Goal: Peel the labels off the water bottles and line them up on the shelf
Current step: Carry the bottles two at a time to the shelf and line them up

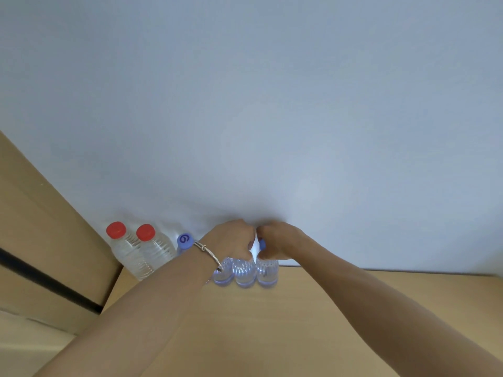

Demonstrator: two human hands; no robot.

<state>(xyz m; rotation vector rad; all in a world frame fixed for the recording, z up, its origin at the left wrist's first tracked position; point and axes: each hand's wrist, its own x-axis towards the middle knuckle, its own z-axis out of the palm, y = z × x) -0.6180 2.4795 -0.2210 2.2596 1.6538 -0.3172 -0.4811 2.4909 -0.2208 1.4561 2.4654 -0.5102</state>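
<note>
Both hands grip bottle tops against the white wall (245, 104)
Along the wall's foot, on the light wooden shelf (272, 322), stand two red-capped clear ribbed plastic bottles (130, 257), a blue-capped bottle (185, 240), then three more. The left hand (231, 240) curls its fingers tightly over the middle clear bottle (245, 272), and the right hand (277, 240) curls round the end clear bottle (268, 272) at its blue cap.

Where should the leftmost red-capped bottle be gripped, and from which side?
Probably by the red cap and neck, from above and in front. The leftmost red-capped bottle stands with the wall behind, a wooden panel on its left and the second red-capped bottle close on its right; only top and front are free.
</note>
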